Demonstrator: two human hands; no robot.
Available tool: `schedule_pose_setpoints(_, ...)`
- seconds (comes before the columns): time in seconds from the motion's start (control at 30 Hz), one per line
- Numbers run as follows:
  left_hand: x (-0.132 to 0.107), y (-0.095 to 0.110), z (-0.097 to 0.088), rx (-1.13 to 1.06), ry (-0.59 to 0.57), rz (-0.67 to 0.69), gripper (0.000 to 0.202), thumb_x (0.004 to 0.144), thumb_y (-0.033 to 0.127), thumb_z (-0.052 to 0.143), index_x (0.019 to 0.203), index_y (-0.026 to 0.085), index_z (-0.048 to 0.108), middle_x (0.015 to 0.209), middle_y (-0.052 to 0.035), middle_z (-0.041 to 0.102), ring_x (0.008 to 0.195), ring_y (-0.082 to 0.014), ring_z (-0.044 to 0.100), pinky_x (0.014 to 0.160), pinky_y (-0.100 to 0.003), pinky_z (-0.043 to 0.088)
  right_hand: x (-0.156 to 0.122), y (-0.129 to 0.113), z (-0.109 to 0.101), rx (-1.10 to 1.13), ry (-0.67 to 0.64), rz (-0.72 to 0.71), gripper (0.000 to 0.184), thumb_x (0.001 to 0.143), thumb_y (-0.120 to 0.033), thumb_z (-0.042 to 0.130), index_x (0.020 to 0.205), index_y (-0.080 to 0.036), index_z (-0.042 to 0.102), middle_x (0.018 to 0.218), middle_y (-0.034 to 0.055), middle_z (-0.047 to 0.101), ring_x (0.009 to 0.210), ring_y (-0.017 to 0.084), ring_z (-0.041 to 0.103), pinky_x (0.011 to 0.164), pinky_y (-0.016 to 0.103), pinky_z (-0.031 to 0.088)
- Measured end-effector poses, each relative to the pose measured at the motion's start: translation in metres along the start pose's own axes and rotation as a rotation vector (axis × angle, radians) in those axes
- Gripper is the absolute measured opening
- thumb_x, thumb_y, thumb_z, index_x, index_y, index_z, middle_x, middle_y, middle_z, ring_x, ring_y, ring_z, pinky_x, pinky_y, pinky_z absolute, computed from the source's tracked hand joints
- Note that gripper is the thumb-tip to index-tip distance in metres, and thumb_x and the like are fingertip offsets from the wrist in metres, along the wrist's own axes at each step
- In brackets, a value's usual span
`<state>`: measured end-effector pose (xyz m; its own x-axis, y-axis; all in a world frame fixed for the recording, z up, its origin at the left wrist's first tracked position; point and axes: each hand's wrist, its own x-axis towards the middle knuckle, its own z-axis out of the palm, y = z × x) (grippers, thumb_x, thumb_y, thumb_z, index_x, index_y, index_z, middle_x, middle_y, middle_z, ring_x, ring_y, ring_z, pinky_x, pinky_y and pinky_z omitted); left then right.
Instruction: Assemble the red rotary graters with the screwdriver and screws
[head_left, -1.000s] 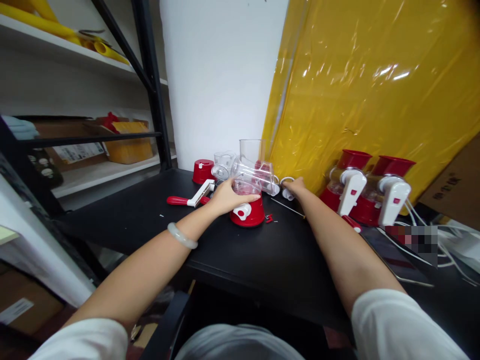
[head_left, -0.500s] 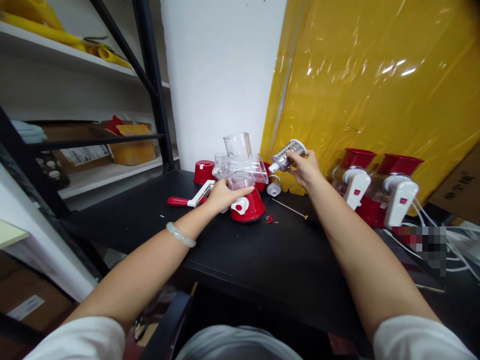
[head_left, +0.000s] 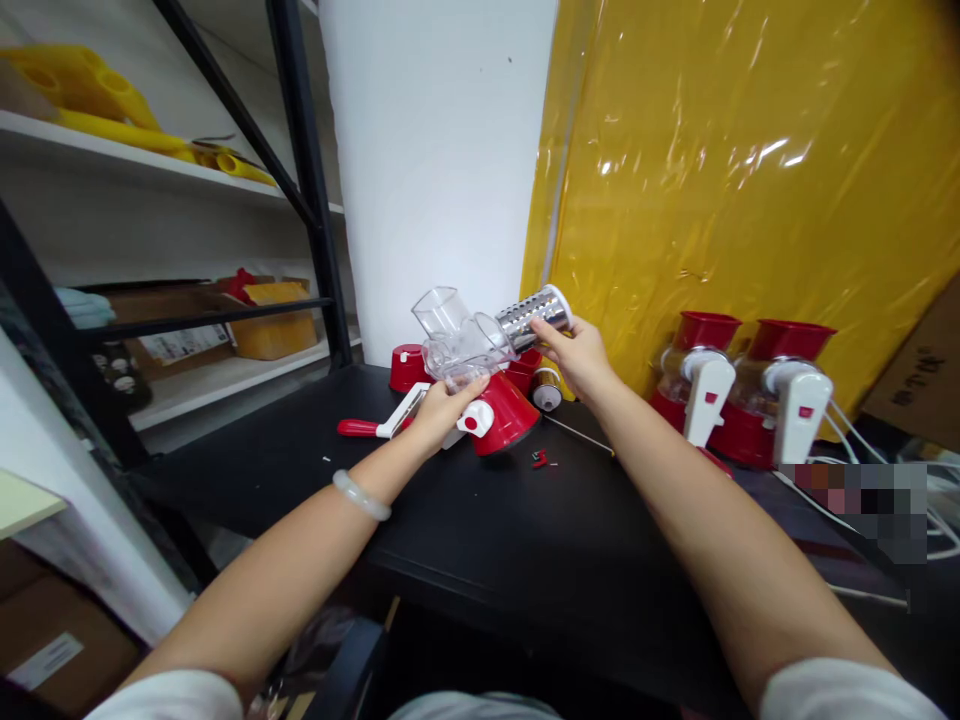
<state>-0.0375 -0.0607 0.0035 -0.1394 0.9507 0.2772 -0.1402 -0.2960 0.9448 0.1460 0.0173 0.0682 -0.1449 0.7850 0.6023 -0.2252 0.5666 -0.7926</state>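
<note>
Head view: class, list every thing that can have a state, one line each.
Rotary grater: tilted on its red base, gripped by left hand.
Grating drum: held by right hand, at the grater's mouth, mostly outside.
Crank handle: detached, lying on table.
Two other graters: upright, assembled.

red cap (head_left: 407, 367) — back of black table (head_left: 525, 540) | yellow sheet (head_left: 750, 160) behind

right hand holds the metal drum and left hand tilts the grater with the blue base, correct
No, the base is red, not blue. The head view shows the right hand holding the metal drum and the left hand tilting the grater.
</note>
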Motion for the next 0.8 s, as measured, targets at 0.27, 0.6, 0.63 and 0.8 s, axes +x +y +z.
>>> schedule_pose_setpoints(0.27, 0.0, -0.002, 0.0, 0.016, -0.027, 0.038, 0.059, 0.067, 0.048, 0.084, 0.112, 0.012, 0.071, 0.107, -0.0138, 0.075, 0.106, -0.0296, 0.069, 0.095, -0.04, 0.052, -0.006, -0.001, 0.008, -0.487, -0.261, -0.253, 0.046, 0.086, -0.062, 0.056, 0.083, -0.019, 0.074, 0.107, 0.0104, 0.067, 0.104, 0.024, 0.063, 0.1, 0.045, 0.045)
schedule_pose_setpoints(0.6, 0.002, -0.006, -0.003, 0.153, 0.009, 0.083, 0.061, 0.071, 0.052, 0.08, 0.117, 0.013, 0.068, 0.121, -0.0159, 0.07, 0.112, -0.0315, 0.066, 0.098, -0.045, 0.052, -0.012, -0.025, 0.008, -0.539, -0.232, -0.305, 0.031, 0.082, -0.049, 0.067, 0.089, -0.02, 0.074, 0.098, 0.0094, 0.067, 0.095, 0.022, 0.063, 0.09, 0.043, 0.049)
schedule_pose_setpoints(0.63, 0.001, -0.005, -0.003, 0.19, 0.025, 0.095, 0.061, 0.071, 0.052, 0.079, 0.117, 0.013, 0.068, 0.12, -0.0157, 0.071, 0.112, -0.0313, 0.067, 0.098, -0.045, 0.051, -0.013, -0.025, 0.01, -0.494, -0.266, -0.246, 0.032, 0.082, -0.05, 0.068, 0.088, -0.019, 0.073, 0.093, 0.0084, 0.068, 0.088, 0.02, 0.063, 0.086, 0.04, 0.05)
schedule_pose_setpoints(0.8, 0.002, -0.005, -0.004, 0.368, 0.016, 0.261, 0.052, 0.073, 0.046, 0.08, 0.113, 0.015, 0.07, 0.118, -0.0122, 0.072, 0.11, -0.0274, 0.067, 0.101, -0.042, 0.05, -0.015, -0.022, 0.016, -0.335, -0.362, -0.037, 0.039, 0.076, -0.055, 0.07, 0.076, -0.017, 0.066, 0.069, 0.0011, 0.063, 0.063, 0.013, 0.053, 0.066, 0.03, 0.044)
